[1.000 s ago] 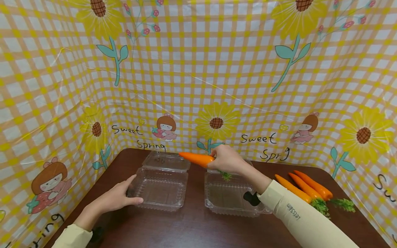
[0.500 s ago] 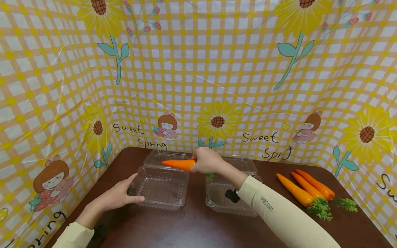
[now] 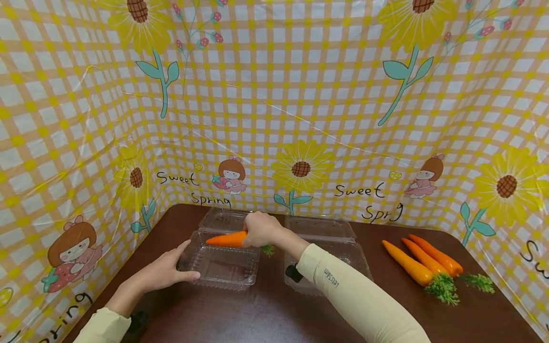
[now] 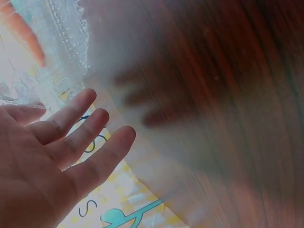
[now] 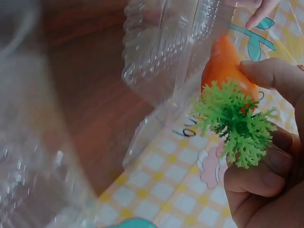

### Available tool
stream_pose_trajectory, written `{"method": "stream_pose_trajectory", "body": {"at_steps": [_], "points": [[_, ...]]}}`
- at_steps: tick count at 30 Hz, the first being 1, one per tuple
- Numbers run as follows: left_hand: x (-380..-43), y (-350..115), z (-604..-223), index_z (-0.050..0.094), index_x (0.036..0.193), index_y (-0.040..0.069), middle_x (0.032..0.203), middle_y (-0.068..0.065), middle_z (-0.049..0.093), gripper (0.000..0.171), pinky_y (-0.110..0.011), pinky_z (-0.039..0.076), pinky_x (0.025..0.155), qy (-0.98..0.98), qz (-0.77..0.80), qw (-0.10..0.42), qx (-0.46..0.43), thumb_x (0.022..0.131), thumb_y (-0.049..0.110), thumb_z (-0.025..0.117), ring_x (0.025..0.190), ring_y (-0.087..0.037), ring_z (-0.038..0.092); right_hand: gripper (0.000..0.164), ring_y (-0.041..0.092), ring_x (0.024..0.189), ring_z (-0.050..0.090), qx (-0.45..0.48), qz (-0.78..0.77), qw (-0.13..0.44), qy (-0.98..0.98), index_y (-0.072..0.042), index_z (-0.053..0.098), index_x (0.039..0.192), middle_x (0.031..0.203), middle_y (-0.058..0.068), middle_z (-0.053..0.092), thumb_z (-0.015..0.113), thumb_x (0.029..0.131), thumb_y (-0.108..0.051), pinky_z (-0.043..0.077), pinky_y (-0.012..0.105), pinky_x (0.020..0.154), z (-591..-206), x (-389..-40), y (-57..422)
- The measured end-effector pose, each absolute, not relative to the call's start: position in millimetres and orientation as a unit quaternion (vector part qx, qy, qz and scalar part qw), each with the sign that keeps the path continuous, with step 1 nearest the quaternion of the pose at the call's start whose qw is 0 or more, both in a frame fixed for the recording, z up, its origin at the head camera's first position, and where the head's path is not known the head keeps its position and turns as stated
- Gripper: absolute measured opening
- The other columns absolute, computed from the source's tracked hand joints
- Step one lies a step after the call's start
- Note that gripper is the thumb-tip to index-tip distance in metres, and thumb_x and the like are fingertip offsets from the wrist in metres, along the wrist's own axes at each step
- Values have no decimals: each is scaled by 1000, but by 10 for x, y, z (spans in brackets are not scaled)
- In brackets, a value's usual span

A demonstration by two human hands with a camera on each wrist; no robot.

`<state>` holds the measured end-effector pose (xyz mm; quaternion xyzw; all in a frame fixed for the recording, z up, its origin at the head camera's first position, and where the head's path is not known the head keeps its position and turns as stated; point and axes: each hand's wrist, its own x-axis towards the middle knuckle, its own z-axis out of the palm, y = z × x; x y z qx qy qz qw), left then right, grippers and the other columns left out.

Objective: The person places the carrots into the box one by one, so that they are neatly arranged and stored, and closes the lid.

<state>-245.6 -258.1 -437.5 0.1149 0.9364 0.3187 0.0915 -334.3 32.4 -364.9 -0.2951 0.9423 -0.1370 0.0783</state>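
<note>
While the left hand (image 3: 167, 268), grip spread, apparently steadies a box (image 3: 225, 267) lower left of centre, a carrot (image 3: 227, 239) is over its far side, thick end clamped by the right hand (image 3: 263, 230), likely for control; a second box (image 3: 358, 253) and three carrots (image 3: 424, 257) lie lower right.

In the head view, the right hand (image 3: 262, 229) covers the thick end of the carrot (image 3: 226, 239), and if the carrot touches the left container (image 3: 225, 267) below these fingers, I cannot tell. The sleeve (image 3: 360, 297), behind the same fingers, hides part of the right container (image 3: 355, 250). In the left wrist view, the left hand (image 4: 52, 156) is cut by the edge; the dark reflection (image 4: 161, 116) of 3 fingers, beside its fingertips, is blurred.
</note>
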Motion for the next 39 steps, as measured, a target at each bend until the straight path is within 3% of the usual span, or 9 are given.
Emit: {"method": "stream_pose_trajectory", "body": {"at_steps": [4, 9, 14, 23, 31, 33, 37, 39], "points": [[-2460, -2578, -4377, 13, 161, 1, 142, -27, 51, 109, -63, 43, 101, 936, 319, 88, 117, 87, 52, 75, 132, -44, 49, 19, 11, 59, 57, -303, -117, 91, 941, -13, 79, 93, 77, -6, 67, 83, 81, -27, 44, 26, 51, -3707, -3360, 196], [-2462, -2575, -4396, 14, 160, 0, 138, -24, 55, 108, -60, 45, 99, 936, 319, 86, 119, 87, 51, 75, 127, -39, 54, 16, 12, 55, 47, -301, -76, 105, 945, -16, 71, 76, 68, -4, 61, 82, 81, -26, 36, 27, 49, -3779, -3385, 74], [-2456, -2583, -4418, 14, 161, 1, 140, -26, 53, 108, -62, 45, 98, 936, 321, 95, 112, 87, 52, 75, 129, -42, 52, 18, 13, 60, 51, -293, -35, 114, 949, -17, 69, 81, 75, -5, 62, 84, 82, -27, 40, 29, 53, -3881, -3389, -21], [-2489, -2582, -4408, 15, 161, 3, 136, -21, 55, 108, -58, 47, 96, 936, 321, 94, 107, 87, 53, 75, 123, -36, 55, 17, 15, 65, 49, -284, 26, 116, 951, -18, 66, 80, 79, -5, 61, 82, 83, -24, 39, 32, 58, -3965, -3398, -103], [-2495, -2565, -4409, 15, 161, 4, 135, -21, 54, 106, -57, 48, 94, 933, 328, 96, 113, 87, 51, 75, 122, -36, 56, 33, 14, 56, 35, -281, -6, 104, 954, -17, 53, 65, 64, -4, 40, 81, 82, -21, 31, 31, 51, -3881, -3353, -26], [-2491, -2561, -4409, 14, 161, 4, 137, -22, 54, 106, -58, 47, 95, 933, 328, 95, 115, 88, 51, 75, 124, -37, 55, 33, 14, 55, 36, -282, -26, 99, 954, -17, 54, 65, 63, -4, 40, 82, 82, -23, 31, 31, 50, -3827, -3326, 26], [-2472, -2564, -4397, 13, 161, 3, 140, -25, 52, 107, -61, 45, 98, 933, 327, 94, 116, 88, 51, 75, 128, -41, 52, 16, 13, 63, 50, -288, -59, 93, 951, -15, 70, 83, 77, -4, 60, 81, 85, -27, 37, 29, 51, -3718, -3274, 155], [-2466, -2569, -4391, 13, 161, 3, 141, -26, 51, 107, -62, 44, 99, 933, 327, 94, 117, 88, 50, 75, 129, -42, 51, 20, 14, 73, 62, -286, -74, 93, 951, -15, 76, 101, 95, -4, 70, 80, 86, -29, 45, 29, 54, -3662, -3245, 233]]}}
